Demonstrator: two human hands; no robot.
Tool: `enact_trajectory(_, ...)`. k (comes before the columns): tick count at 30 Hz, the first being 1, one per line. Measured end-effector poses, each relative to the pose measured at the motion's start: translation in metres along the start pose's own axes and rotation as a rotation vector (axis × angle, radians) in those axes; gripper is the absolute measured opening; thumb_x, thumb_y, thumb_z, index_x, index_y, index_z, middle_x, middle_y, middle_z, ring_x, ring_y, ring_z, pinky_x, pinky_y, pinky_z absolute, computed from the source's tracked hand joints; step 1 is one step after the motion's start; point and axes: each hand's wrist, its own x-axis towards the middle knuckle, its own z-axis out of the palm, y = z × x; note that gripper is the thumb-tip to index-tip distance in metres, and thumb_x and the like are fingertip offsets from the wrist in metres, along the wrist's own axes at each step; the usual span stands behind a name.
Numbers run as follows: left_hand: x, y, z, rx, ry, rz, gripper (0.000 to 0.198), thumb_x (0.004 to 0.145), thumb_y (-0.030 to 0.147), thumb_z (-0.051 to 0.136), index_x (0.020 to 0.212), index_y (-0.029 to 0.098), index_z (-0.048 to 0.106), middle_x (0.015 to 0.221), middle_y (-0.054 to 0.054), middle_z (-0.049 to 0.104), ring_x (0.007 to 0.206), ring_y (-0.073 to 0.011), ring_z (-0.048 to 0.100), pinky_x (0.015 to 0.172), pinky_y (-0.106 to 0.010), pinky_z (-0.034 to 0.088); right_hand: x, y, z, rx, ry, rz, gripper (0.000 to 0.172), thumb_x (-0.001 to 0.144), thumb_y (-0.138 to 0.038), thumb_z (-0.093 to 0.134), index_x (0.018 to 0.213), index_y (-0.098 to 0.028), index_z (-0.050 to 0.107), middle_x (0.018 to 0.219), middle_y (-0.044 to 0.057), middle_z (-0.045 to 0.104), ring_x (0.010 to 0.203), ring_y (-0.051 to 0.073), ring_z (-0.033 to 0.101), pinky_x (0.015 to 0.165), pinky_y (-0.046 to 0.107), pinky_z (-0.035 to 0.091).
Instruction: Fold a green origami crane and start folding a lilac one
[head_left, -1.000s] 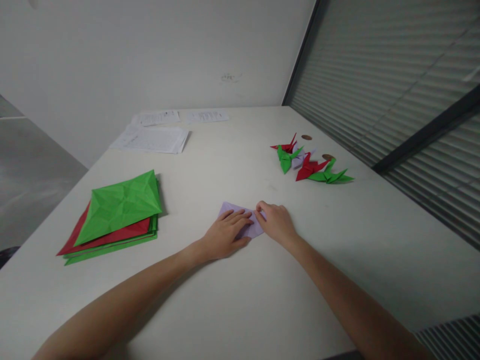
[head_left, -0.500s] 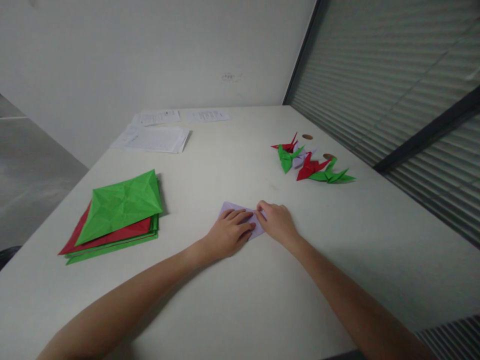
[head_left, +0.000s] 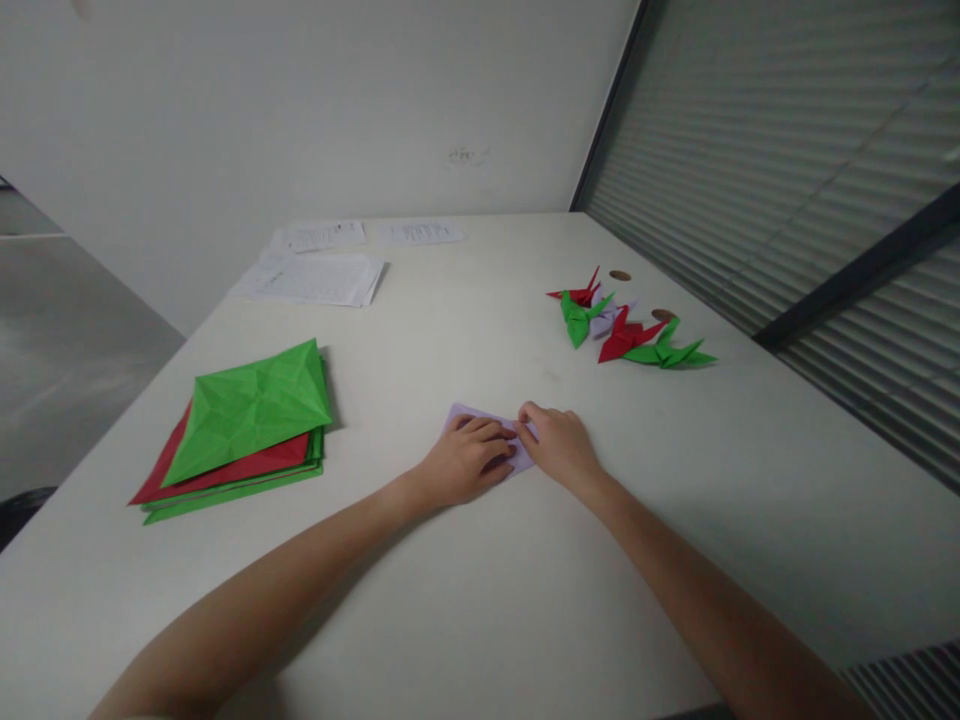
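Observation:
A small piece of folded light-purple origami paper (head_left: 523, 457) lies on the white table (head_left: 480, 600) in front of me. Spread across its left part, my left hand (head_left: 463, 462) rests with its fingers stretched out, pressing the paper down and hiding much of it. At the paper's right corner, my right hand (head_left: 559, 447) pinches the edge between thumb and forefinger. The two hands' fingertips are close together over the paper. The exact fold under the fingers is hidden.
On the left lies a stack of green and red paper sheets (head_left: 251, 408). Several folded paper cranes (head_left: 630, 338) in red, green and purple sit at the right, near two round holes in the tabletop. Printed papers (head_left: 311, 280) lie at the back left. Window blinds (head_left: 787, 170) line the right side.
The left hand's fingers have slid slightly toward the right hand over the paper. The right hand keeps its pinch. The whole view has shifted a little.

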Motion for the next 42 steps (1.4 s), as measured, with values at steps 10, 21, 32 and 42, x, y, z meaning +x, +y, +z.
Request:
enact_trajectory(10,0.000,-0.001,0.001,-0.007,-0.008,-0.001,0.031,0.095,0.036,0.049,0.121,0.024,0.062,0.130,-0.006,0.061,0.122,-0.0232,0.052,0.102,-0.041,0.034,-0.003,-0.005,-0.004,-0.045,0.030,0.014,0.012,0.094,-0.030,0.051,0.092,-0.022,0.059,0.081,0.004,0.072,0.079,0.021,0.064,0.071,0.033,0.027)
enact_trajectory(21,0.000,-0.001,0.002,-0.002,0.005,0.000,0.030,0.095,0.035,0.050,0.121,0.024,0.062,0.131,-0.005,0.061,0.122,-0.0229,0.052,0.102,-0.041,0.034,-0.010,0.005,-0.007,-0.179,0.102,0.088,0.033,0.092,-0.051,0.053,0.095,-0.019,0.059,0.084,0.009,0.072,0.087,0.028,0.057,0.075,0.037,0.025)
enact_trajectory(32,-0.001,-0.002,0.001,0.001,0.001,-0.002,0.032,0.096,0.036,0.050,0.123,0.024,0.061,0.141,-0.005,0.055,0.126,-0.0232,0.050,0.105,-0.042,0.034,-0.012,0.009,-0.009,-0.277,0.104,0.054,0.040,0.094,-0.053,0.045,0.101,-0.017,0.061,0.094,0.016,0.063,0.094,0.032,0.050,0.076,0.039,0.027)
enact_trajectory(42,-0.002,-0.001,0.001,-0.012,0.003,-0.003,0.033,0.096,0.038,0.049,0.124,0.024,0.062,0.140,-0.005,0.056,0.128,-0.0233,0.049,0.106,-0.042,0.032,-0.027,0.040,-0.012,-0.356,0.114,0.115,0.045,0.093,-0.056,0.047,0.103,-0.015,0.061,0.092,0.015,0.061,0.090,0.031,0.050,0.073,0.037,0.027)
